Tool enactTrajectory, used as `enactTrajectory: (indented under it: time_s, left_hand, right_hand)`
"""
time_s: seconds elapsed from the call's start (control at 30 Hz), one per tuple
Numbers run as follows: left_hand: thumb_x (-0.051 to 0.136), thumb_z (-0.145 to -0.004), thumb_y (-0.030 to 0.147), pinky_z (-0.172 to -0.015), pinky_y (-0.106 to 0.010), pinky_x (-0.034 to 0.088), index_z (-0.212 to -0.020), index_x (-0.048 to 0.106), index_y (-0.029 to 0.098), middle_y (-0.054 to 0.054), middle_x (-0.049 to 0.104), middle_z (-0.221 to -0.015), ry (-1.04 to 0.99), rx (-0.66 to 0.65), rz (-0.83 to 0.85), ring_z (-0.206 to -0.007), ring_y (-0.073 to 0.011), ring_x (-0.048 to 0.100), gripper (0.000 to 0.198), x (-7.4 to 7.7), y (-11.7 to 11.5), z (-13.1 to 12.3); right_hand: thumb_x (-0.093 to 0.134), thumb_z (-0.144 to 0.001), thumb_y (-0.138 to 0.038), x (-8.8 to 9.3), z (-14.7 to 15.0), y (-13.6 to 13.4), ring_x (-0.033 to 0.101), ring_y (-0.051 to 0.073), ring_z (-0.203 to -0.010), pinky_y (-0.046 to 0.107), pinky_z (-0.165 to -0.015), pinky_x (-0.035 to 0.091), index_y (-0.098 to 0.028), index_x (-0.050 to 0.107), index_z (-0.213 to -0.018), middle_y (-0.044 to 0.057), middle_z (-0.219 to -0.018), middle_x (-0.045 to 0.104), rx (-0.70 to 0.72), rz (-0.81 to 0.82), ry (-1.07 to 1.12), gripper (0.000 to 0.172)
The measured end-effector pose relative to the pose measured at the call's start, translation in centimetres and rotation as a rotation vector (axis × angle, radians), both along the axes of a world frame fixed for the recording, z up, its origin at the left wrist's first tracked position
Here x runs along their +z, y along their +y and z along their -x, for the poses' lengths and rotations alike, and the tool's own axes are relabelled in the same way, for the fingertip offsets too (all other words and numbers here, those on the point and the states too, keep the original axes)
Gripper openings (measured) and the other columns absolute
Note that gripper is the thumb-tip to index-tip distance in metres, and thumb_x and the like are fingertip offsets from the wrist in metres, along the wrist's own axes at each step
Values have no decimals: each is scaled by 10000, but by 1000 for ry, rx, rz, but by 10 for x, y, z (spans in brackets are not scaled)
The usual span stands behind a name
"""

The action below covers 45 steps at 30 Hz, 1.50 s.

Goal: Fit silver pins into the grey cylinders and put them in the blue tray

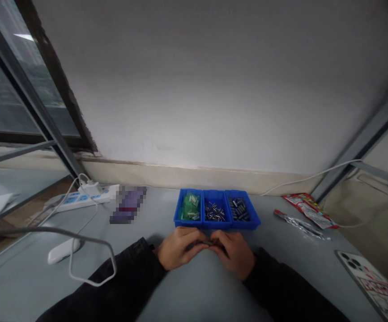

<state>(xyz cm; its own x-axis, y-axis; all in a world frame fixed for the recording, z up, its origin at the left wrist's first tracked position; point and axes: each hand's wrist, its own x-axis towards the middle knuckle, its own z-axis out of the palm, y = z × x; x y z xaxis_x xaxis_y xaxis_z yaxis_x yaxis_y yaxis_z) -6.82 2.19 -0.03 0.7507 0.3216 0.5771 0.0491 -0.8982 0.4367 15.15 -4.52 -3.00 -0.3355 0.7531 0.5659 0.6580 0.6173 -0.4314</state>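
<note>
My left hand (182,247) and my right hand (232,251) meet just in front of three blue bins, fingertips pinched together. Between them is a small metallic piece (209,243), mostly covered by the fingers and too small to name. The left bin (178,220) contains a green plastic bag (191,203) with silvery cylindrical pieces. Many thin shiny metal pins (215,212) lie loose in the middle bin (217,225). Darker grey short cylinders (239,209) fill part of the right bin (254,220).
On the left are a power strip (89,197) with cables, a white oblong device (62,250) and a blurred purple item (130,205). At right lie a red packet (309,210), a clear plastic wrapper (303,225) and a phone (371,281). Behind stands a wall (194,112).
</note>
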Motion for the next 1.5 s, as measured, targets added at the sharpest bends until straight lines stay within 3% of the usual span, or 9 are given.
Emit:
enactTrajectory:
  time_s: [0.37,0.6,0.73,0.9,1.1,1.3,1.5]
  left_hand:
    - [624,-977,245,-705,-220,526,-1024,655,149,-58,726,-886,-12,-6,15,-780,-148,691,112,-2,0,0]
    - [622,-977,242,-703,-220,523,-1033,653,152,-53,726,-876,-19,37,23,-776,-147,689,110,-1,-1,0]
    - [615,-982,246,-688,-219,519,-1030,661,154,-48,725,-864,-4,39,13,-756,-143,684,113,-2,0,0]
    - [617,-981,238,-710,-233,532,-1025,667,149,-59,725,-883,-8,-21,5,-782,-150,686,112,-4,1,-1]
    - [611,-982,224,-713,-229,525,-1001,653,148,-60,721,-891,-23,-8,26,-789,-148,683,89,-3,0,-2]
    - [612,-984,255,-677,-229,509,-966,652,145,-60,705,-852,-16,16,14,-752,-148,666,118,-3,1,-2]
    - [613,-983,262,-665,-225,503,-959,656,141,-54,689,-832,11,8,9,-737,-142,651,130,-3,2,-2]
  right_hand:
    - [374,-1070,-342,-5,-1,3,678,171,-706,276,-628,400,-191,571,-944,19,-811,695,-5,-48,-73,279]
    - [471,-1025,-313,3,0,-1,670,161,-738,270,-661,407,-196,558,-1056,2,-856,687,33,79,8,149]
    - [497,-1014,-287,0,1,-1,660,157,-720,265,-656,412,-188,562,-982,11,-832,683,19,10,-2,123]
    - [396,-1041,-227,1,0,2,617,143,-642,271,-622,381,-194,555,-890,6,-752,657,-19,-6,-40,221]
    - [455,-1016,-246,12,0,-3,659,157,-810,281,-733,424,-202,565,-1052,18,-930,689,65,67,-12,124]
    - [532,-957,-229,10,1,-5,610,147,-724,286,-678,397,-206,571,-1070,3,-887,658,45,33,-50,122]
    - [522,-973,-236,7,1,-3,632,157,-768,294,-681,397,-206,585,-1061,12,-904,665,17,-32,-85,113]
